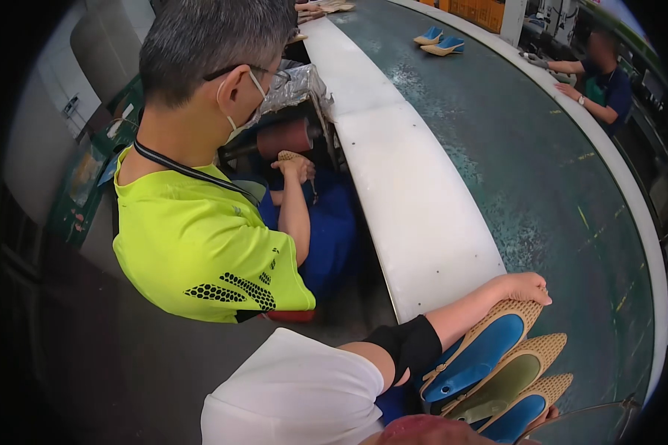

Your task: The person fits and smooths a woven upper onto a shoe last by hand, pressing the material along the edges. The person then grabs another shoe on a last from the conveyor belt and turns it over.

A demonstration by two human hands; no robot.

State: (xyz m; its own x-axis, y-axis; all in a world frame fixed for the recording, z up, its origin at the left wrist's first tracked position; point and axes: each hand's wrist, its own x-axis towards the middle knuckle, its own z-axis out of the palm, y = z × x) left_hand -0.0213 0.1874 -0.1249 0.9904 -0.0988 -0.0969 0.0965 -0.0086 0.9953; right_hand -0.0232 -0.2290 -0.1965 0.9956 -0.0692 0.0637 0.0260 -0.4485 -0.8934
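My left hand curls its fingers over the pointed toe of a tan woven slingback shoe with a blue shoe last inside. Beside it lies a second tan shoe, filled by an olive-green last. A third woven shoe, with another blue last, is lowest in view. At that shoe's outer side only a few bent fingers of my right hand show, closed against it; the rest is hidden. All three toes point toward the upper right.
A co-worker in a yellow-green shirt holds a woven piece near a reddish roller. A white ledge borders the green conveyor belt. Two shoes with blue lasts sit farther up it. Another person stands across.
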